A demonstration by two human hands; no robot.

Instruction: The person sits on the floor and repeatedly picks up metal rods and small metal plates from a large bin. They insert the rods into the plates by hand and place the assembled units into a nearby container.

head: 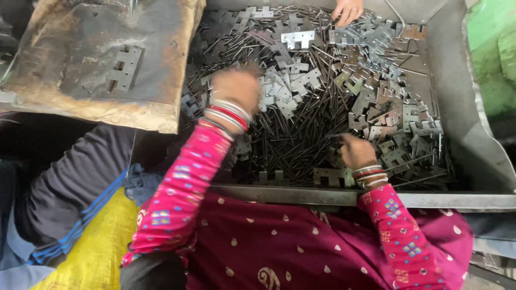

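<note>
- A wide grey metal tray (473,139) fills the view, heaped with dark thin metal pins (285,134) and flat notched hinge leaves (387,91); a worn, rust-stained board (80,80) lies over its left near corner.
- The right hand (356,150) rests on the pile close to the tray's near edge, right of middle, fingers curled together down into the pins and leaves; whether they pinch a piece I cannot tell.
- The left hand (236,88) hangs over the pile's left-centre, blurred; its fingers seem bent downward, but their exact state cannot be told.
- Both wrists carry bangles, red and silver, above bright pink patterned sleeves.
- Judging by this, the sorting or picking stage is in hand: loose pieces are being felt out of the heap. The next move would call for a firm pinch on one single piece, lifted clear of its tangled neighbours.
- One hinge leaf (124,69) lies alone on the board.
- Another person's hand (347,9) reaches into the tray's far edge.
- Left of the wearer, a dark sleeve (70,182) rests above a yellow woven sack (97,252).
</note>
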